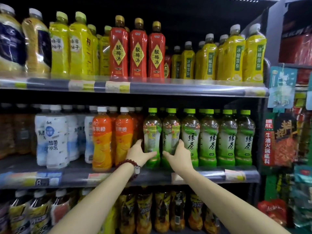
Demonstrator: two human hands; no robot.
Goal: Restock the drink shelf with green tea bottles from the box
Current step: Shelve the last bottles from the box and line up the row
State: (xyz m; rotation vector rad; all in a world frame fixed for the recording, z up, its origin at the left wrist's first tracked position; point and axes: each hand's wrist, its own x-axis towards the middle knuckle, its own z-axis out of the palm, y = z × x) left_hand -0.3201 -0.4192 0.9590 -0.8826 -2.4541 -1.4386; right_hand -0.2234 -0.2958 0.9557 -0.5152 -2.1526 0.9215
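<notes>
Two bare forearms reach up from the bottom of the view, the left one wearing a dark red bead bracelet (125,163). The left hand (140,153) cups the lower body of the leftmost green tea bottle (152,137), thumb spread, fingers wrapped round its left side. The right hand (179,152) holds the neighbouring green tea bottle (171,137) the same way, fingers behind its right side and thumb across the front. Both bottles stand upright at the front edge of the middle shelf (202,174), their labels turned away, unlike the four green tea bottles (221,137) to the right, which face forward. Orange drink bottles (102,139) stand just left of them. The box is not in view. Judging by this, restocking is well along: the green tea row looks full across the front, and these two seem to need only turning or pushing into line. Whether more bottles wait in the box cannot be told
</notes>
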